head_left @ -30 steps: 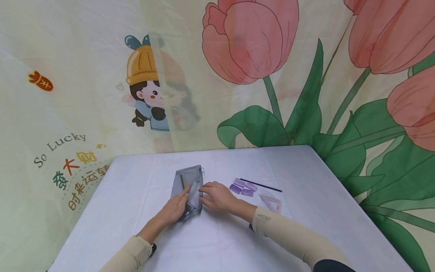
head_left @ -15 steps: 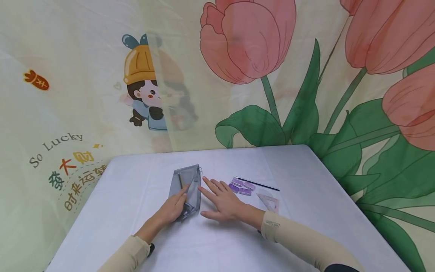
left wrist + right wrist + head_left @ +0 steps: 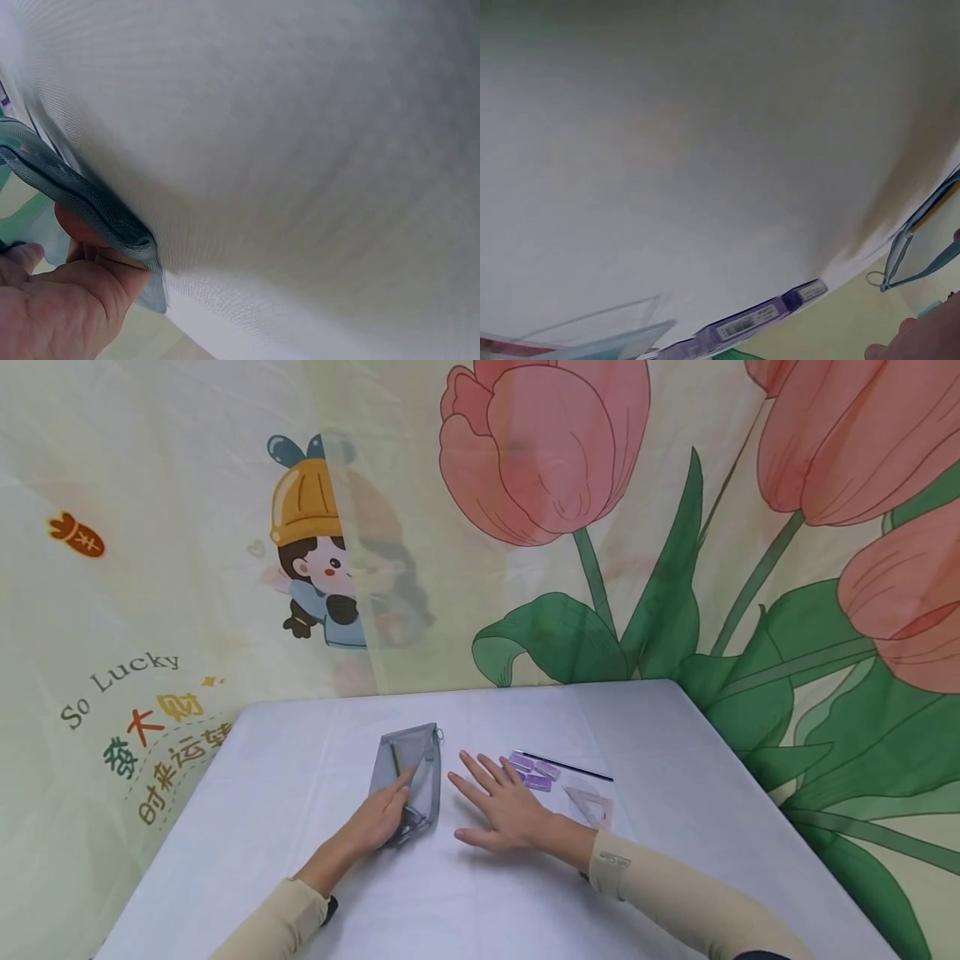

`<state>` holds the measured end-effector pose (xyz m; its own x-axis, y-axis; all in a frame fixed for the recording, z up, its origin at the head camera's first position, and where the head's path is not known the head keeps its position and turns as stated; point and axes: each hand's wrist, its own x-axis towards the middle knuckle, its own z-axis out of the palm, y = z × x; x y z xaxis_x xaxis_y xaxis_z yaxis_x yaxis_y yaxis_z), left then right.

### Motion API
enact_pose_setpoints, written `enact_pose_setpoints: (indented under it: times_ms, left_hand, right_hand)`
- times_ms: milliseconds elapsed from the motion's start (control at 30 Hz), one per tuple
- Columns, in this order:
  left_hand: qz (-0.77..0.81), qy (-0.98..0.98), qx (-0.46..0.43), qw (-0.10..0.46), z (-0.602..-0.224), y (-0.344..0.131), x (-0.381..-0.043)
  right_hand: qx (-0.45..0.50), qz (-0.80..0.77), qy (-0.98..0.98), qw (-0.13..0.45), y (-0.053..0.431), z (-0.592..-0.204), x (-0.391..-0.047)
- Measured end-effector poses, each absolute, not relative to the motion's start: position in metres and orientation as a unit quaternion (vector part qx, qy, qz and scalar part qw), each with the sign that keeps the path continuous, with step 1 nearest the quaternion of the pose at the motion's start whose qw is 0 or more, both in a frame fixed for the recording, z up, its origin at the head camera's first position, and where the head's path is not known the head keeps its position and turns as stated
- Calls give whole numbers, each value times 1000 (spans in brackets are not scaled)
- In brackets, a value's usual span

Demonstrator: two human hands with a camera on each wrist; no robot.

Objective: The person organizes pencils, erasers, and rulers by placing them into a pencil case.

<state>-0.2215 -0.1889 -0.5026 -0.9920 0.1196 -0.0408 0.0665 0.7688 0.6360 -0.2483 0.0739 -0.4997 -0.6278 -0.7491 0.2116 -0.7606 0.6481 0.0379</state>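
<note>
A grey see-through mesh pencil case (image 3: 425,789) lies on the table, with a yellowish pencil (image 3: 397,758) and some dark items showing inside. My left hand (image 3: 375,820) holds its near left side, the index finger reaching over the mesh. In the left wrist view, the zipped edge of the pencil case (image 3: 90,202) crosses in front of the fingers of that hand (image 3: 64,307). To the right of the case, my right hand (image 3: 504,808) is spread over the table with nothing in it. It partly covers several purple-wrapped blocks (image 3: 537,782).
Behind the purple blocks lies a slim black pen or pencil (image 3: 570,765). A clear set square (image 3: 592,806) with a pinkish edge rests beside the right wrist. White cloth covers the table (image 3: 300,752), and a printed curtain (image 3: 420,485) hangs behind it.
My right hand has let go of the pencil case's right edge, moved right and spread its fingers. My left hand stays on the case. The head view has shifted slightly.
</note>
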Motion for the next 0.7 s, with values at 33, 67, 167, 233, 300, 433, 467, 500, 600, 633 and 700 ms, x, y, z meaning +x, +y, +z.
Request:
enact_pose_setpoints:
  times_ms: [33,67,167,233,300,433,467,500,600,633,700]
  left_hand:
    - [338,939,49,40,-503,-189,-222]
    - [340,938,48,41,-503,-189,-222]
    - [349,935,51,41,-503,-189,-222]
    - [353,933,52,41,-504,-189,-223]
    - [354,933,55,41,-505,-189,-223]
    - [353,933,53,46,-506,-189,-223]
    - [353,933,52,47,-506,-189,-223]
    - [353,933,52,47,-506,-189,-223]
    - [351,934,51,47,-505,-190,-223]
    - [350,934,51,48,-505,-190,-223]
    - [349,935,51,47,-504,-191,-223]
  right_hand:
    - [416,31,-902,106,76,-499,-248]
    - [414,36,-903,108,78,-499,-249]
    - [408,47,-906,103,85,-498,-250]
    - [403,53,-908,96,91,-497,-251]
    - [395,57,-913,85,97,-495,-252]
    - [368,53,-925,75,110,-493,-255]
    - [363,54,-927,75,113,-493,-255]
    - [356,53,-930,74,117,-493,-256]
    - [347,55,-933,80,128,-494,-257]
    - [345,58,-933,82,131,-495,-258]
    - [339,59,-935,81,139,-496,-258]
